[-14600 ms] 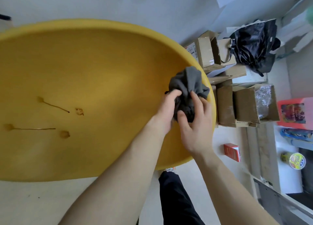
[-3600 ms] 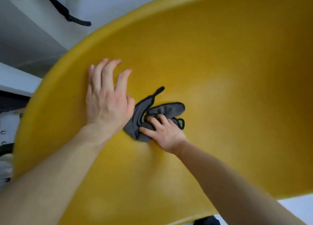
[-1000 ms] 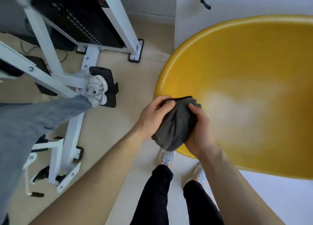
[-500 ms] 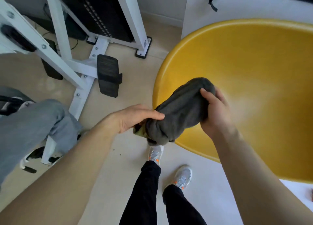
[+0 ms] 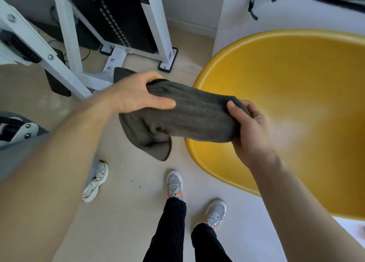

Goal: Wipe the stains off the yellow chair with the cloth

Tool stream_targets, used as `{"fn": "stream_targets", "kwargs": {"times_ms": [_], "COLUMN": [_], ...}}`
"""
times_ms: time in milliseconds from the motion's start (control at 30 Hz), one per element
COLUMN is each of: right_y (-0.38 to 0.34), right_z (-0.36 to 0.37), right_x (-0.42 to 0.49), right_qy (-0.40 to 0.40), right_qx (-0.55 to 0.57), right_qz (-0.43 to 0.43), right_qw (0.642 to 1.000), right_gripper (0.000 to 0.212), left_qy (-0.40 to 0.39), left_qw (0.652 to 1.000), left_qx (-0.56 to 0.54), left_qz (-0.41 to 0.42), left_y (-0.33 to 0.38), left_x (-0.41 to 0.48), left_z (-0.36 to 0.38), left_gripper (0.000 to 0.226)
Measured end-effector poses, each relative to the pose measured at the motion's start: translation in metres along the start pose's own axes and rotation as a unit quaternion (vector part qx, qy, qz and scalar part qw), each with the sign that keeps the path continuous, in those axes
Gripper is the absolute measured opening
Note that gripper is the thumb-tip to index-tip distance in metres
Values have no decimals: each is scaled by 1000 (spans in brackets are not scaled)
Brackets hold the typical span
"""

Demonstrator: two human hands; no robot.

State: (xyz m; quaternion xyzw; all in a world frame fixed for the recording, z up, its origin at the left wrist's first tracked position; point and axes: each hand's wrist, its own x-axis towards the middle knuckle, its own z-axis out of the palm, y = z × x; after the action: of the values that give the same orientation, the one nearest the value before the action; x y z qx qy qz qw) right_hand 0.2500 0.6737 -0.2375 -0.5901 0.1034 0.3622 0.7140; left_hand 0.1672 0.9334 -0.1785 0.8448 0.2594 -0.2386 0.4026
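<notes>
The yellow chair (image 5: 296, 80) fills the right side, its smooth shell showing a pale glare patch and no stains in the visible part. A dark grey cloth (image 5: 189, 115) is stretched in the air over the chair's left rim. My left hand (image 5: 138, 93) grips the cloth's left end and my right hand (image 5: 248, 127) grips its right end. A loose corner of the cloth hangs down between them, above the floor.
A white metal exercise machine (image 5: 71, 50) with a black weight stack stands at the upper left. My own legs and grey shoes (image 5: 174, 184) are below the cloth. Another person's shoe (image 5: 95, 179) and grey trouser leg sit at the left. A white wall panel rises behind the chair.
Both hands have lifted the cloth off the chair's rim and pulled it out lengthwise between them. The other person's foot left the machine's pedal and moved down to the floor.
</notes>
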Motion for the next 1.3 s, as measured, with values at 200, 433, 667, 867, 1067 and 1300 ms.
{"fn": "stream_targets", "kwargs": {"times_ms": [200,433,667,867,1067,1300], "right_y": [15,66,17,-4,10,-12], "right_z": [0,-37,42,20,16,-2], "right_x": [32,66,140,209,217,225], "right_qy": [148,198,145,64,49,-26], "right_qx": [-6,-435,-589,-696,-673,-688], "right_qz": [-14,132,-281,-349,-373,-367], "right_qw": [989,869,744,624,637,626], "right_gripper": [12,68,48,43,42,54], "left_qy": [108,204,142,264,348,349], "left_qw": [961,958,905,919,937,931], "left_qx": [255,-190,-385,-294,-19,107], "left_qz": [7,-70,-113,-8,15,11], "left_y": [-5,-31,-38,-34,20,32], "left_x": [55,86,110,113,161,186], "left_z": [-1,134,183,199,151,141], "left_gripper": [34,90,54,40,46,53]}}
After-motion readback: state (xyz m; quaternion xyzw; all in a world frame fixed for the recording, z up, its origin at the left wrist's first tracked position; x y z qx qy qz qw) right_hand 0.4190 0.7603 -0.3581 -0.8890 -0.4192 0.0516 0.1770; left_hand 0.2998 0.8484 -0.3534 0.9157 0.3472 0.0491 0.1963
